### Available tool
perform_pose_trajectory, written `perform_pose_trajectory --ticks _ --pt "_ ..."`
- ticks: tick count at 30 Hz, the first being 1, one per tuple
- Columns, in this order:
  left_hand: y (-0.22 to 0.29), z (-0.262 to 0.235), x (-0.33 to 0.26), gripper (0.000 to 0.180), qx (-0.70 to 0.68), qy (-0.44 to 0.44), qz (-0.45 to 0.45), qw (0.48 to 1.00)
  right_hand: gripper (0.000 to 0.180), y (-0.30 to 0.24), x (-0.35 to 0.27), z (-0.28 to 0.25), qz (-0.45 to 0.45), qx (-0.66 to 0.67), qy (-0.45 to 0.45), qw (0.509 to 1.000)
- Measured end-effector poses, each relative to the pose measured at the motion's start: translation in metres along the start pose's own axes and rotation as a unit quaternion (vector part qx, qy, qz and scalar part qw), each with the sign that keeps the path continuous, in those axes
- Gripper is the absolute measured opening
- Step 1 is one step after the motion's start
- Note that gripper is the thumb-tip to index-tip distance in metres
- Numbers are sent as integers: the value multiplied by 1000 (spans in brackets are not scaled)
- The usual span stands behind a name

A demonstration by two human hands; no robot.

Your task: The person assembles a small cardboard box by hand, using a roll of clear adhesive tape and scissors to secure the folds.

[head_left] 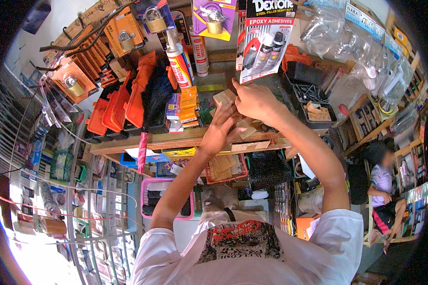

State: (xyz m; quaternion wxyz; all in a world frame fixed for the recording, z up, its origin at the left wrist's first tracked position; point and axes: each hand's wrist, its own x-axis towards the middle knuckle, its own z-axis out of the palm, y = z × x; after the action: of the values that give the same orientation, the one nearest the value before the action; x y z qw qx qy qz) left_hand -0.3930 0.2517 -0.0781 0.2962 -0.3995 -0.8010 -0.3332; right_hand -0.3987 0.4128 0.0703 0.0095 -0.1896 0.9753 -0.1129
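Above the wooden counter edge, my two hands meet close together. My left hand (218,130) has its fingers stretched up and its thumb apart, the fingertips by a small tan block (225,97). My right hand (257,100) crosses in from the right, its index finger extended near the lower left corner of a hanging epoxy adhesive pack (263,52). Its other fingers are curled, and whatever they hold is hidden. A flat tan piece (246,129) lies just below the hands. Left of them stand stacked small orange-and-yellow boxes (189,107).
Orange-fronted bins (128,104) and silicone sealant tubes (179,66) stand to the left. Carded padlocks (215,23) hang above. A black tray of screws (311,92) sits right. Below the wooden counter edge (147,141) is a pink basket (145,199). A person (383,183) sits far right.
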Motion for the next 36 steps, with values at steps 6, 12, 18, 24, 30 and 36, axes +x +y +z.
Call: perform_pose_trajectory --ticks 6,12,18,24,30,36 --pt "-1 0 -1 47 -7 2 -8 1000 72 -8 1 19 -27 -139 72 987" --pt "-4 1 -1 46 -2 1 2 1000 50 16 -2 10 -44 -47 192 979" --pt "-2 0 0 45 12 -7 -6 1000 37 48 -27 6 -32 79 160 983" --pt "-5 4 -3 45 5 5 -9 1000 36 68 -59 27 -11 247 95 964" --pt "-1 3 0 47 23 8 -7 1000 33 66 -63 40 -76 221 152 960" --pt "3 1 2 49 38 4 -2 999 34 61 -62 67 -154 32 217 963"
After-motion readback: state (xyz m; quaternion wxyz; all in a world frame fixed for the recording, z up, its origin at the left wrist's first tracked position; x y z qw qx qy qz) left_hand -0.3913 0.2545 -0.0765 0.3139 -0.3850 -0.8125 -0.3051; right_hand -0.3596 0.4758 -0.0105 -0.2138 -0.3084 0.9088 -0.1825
